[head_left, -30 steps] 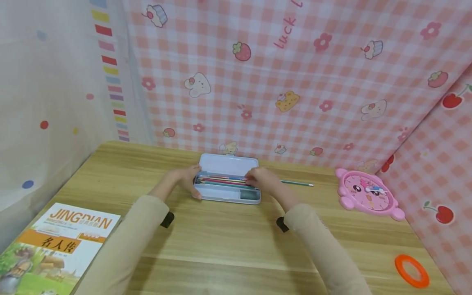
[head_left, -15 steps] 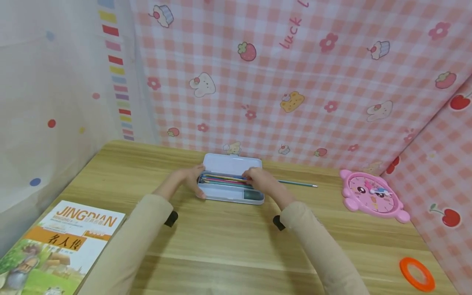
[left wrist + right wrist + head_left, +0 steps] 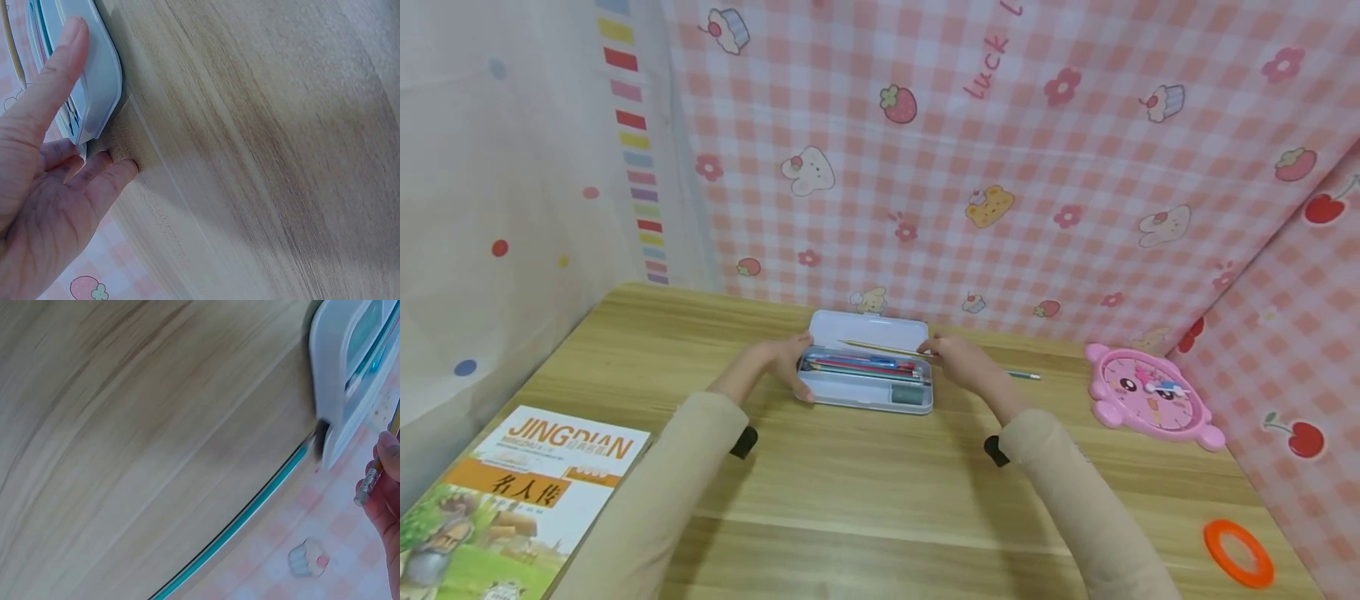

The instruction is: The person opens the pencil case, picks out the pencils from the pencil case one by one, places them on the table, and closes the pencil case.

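An open white pencil case (image 3: 842, 397) lies near the back of the table, its lid leaning back. Colored pencils and a blue pen (image 3: 880, 362) lie in its rear part; a dark green block (image 3: 907, 394) sits at the front right. My left hand (image 3: 784, 367) holds the case's left end, with the thumb (image 3: 65, 62) on the near side and the fingers at the end. Between thumb and fingers, my right hand (image 3: 958, 362) pinches a yellow pencil (image 3: 880, 347) near its eraser end, above the case. A green pencil (image 3: 231, 534) lies on the table to the right.
A book (image 3: 512, 500) lies at the left front. To the right are a pink toy clock (image 3: 1152, 392) and an orange ring (image 3: 1238, 552). A pink checked cloth (image 3: 925, 167) hangs right behind the case.
My right hand has lifted the yellow pencil out of the case and moved slightly right with it. The pen inside now shows. My left hand has stayed at the case's left end.
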### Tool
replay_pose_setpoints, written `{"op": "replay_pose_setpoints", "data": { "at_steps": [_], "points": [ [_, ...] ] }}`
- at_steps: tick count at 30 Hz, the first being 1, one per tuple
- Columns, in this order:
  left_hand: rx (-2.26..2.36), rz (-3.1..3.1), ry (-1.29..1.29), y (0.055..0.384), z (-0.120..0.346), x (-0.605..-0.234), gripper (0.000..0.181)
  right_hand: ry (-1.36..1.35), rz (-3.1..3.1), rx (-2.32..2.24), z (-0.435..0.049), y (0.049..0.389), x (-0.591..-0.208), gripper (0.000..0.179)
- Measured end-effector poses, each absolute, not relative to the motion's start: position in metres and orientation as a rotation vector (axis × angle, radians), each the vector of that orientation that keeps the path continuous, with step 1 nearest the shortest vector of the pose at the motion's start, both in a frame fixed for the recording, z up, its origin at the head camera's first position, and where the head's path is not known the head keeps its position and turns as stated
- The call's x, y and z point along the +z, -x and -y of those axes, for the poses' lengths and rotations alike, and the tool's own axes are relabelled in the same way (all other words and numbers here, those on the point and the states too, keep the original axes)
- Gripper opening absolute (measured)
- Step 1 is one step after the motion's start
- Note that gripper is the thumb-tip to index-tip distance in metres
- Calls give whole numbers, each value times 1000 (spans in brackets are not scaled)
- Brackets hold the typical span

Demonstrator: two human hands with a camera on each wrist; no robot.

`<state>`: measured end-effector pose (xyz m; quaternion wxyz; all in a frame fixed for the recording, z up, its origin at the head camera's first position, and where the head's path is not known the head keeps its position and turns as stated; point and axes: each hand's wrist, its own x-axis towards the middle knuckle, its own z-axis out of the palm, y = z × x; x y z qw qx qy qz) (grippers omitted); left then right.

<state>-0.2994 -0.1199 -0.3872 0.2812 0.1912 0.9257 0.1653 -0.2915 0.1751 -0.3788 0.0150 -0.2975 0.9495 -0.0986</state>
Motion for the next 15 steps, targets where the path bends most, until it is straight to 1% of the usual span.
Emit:
{"op": "replay_pose_setpoints", "data": {
  "at_steps": [6, 11, 15],
  "points": [
    [434, -2484, -506, 299, 120, -387, 108, 797, -2993, -263, -201, 289, -376, 25],
    [428, -2492, -519, 298, 120, -387, 109, 745, -3019, -233, -226, 286, -376, 20],
    [429, -2489, -519, 299, 121, -388, 109, 754, -3067, -197, -245, 284, -379, 16]
  ]
}}
